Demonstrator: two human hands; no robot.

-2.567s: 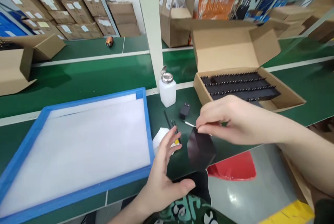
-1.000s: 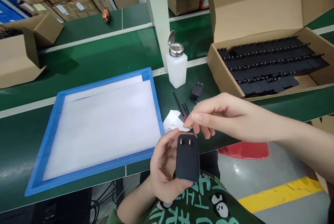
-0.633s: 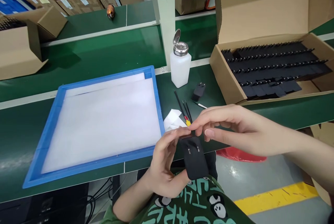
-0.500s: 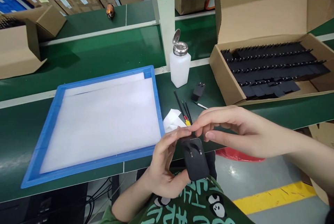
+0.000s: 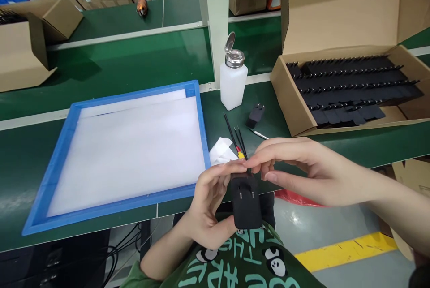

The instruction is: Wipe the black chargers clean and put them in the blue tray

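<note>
My left hand grips a black plug adapter by its edges, fingers at the top and thumb at the lower left. Two metal prongs on the adapter face up toward the camera. Beside its top end is my right hand, fingers apart and fingertips close to the left fingertips; nothing shows in it. A second black adapter lies on the bench behind. Near it are black tweezers, a black stick tool, a white-handled tool and crumpled white paper.
A blue tray lined with white sheets lies left. A white pump bottle stands near the post. The open carton at right holds rows of black adapters. Another carton sits far left.
The adapter in my left hand has turned slightly and is now more upright in view. My right hand has hardly moved. The view has shifted a little.
</note>
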